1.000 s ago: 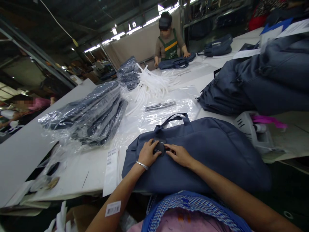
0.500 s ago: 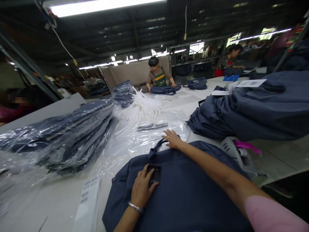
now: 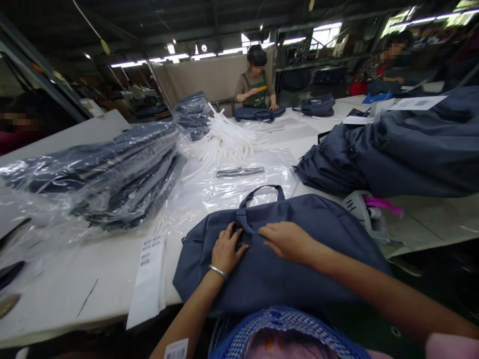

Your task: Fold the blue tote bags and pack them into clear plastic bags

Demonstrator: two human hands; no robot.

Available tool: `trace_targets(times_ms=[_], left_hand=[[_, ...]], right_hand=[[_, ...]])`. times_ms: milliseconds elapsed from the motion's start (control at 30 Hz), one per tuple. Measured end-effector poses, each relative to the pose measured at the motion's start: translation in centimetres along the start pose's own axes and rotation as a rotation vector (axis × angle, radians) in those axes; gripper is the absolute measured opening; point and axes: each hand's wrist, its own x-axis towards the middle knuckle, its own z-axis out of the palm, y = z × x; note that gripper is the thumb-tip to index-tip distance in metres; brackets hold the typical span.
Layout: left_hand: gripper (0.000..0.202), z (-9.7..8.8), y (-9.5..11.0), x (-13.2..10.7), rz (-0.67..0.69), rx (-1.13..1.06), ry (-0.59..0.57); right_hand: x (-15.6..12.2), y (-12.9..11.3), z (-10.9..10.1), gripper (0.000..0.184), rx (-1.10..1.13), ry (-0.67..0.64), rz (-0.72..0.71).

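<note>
A dark blue bag (image 3: 299, 279) lies at the table's front edge, with one looped handle (image 3: 264, 188) standing up at its far side. Flat on the bag's upper left, my left hand (image 3: 226, 249) has its fingers stretched over a black tag (image 3: 245, 240), partly covering it. My right hand (image 3: 290, 242) is closed just right of the tag, and a dark blue strap (image 3: 247, 224) of the bag runs into its fingers.
Plastic-wrapped bags (image 3: 123, 159) are stacked left, near label sheets (image 3: 147, 279). Clear plastic bags (image 3: 239, 187) and white strips (image 3: 228, 134) lie ahead. More blue bags (image 3: 396, 154) and a grey tape dispenser (image 3: 366, 214) are right. A co-worker (image 3: 258, 85) stands opposite.
My right hand has come back from the far handle towards me and closed on a strap near the tag. My left hand stays over the tag. The view has tilted down.
</note>
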Motion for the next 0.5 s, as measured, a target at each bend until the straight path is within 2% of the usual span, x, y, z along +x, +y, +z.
trace_targets(times_ms=[67,100,167,233,333,400,500], left_hand=[[0.052,0.2,0.1,0.0,-0.015,-0.013,0.021],[0.052,0.3,0.0,0.0,-0.023,-0.018,0.029],[0.05,0.2,-0.1,0.0,-0.032,-0.027,0.031],[0.049,-0.3,0.0,0.0,-0.029,-0.045,0.021],[0.047,-1.5,1.0,-0.1,-0.009,-0.043,0.054],[0.044,-1.7,2.3,-0.4,0.079,-0.033,0.07],[0.042,-0.6,3.8,-1.0,0.282,-0.073,-0.074]], right_hand=[[-2.3,-2.1,3.7,0.021,0.023,-0.046,0.001],[-3.1,-2.7,5.5,0.025,0.039,-0.028,0.019],[-4.0,-3.2,8.6,0.03,0.083,0.065,0.068],[-4.3,-3.2,10.7,0.034,0.114,0.167,0.102],[-4.2,-2.7,11.9,0.038,0.114,0.231,0.102],[-4.1,-2.6,11.6,0.04,0.141,0.235,0.093],[-5.4,-3.0,9.8,0.042,0.279,0.273,0.106]])
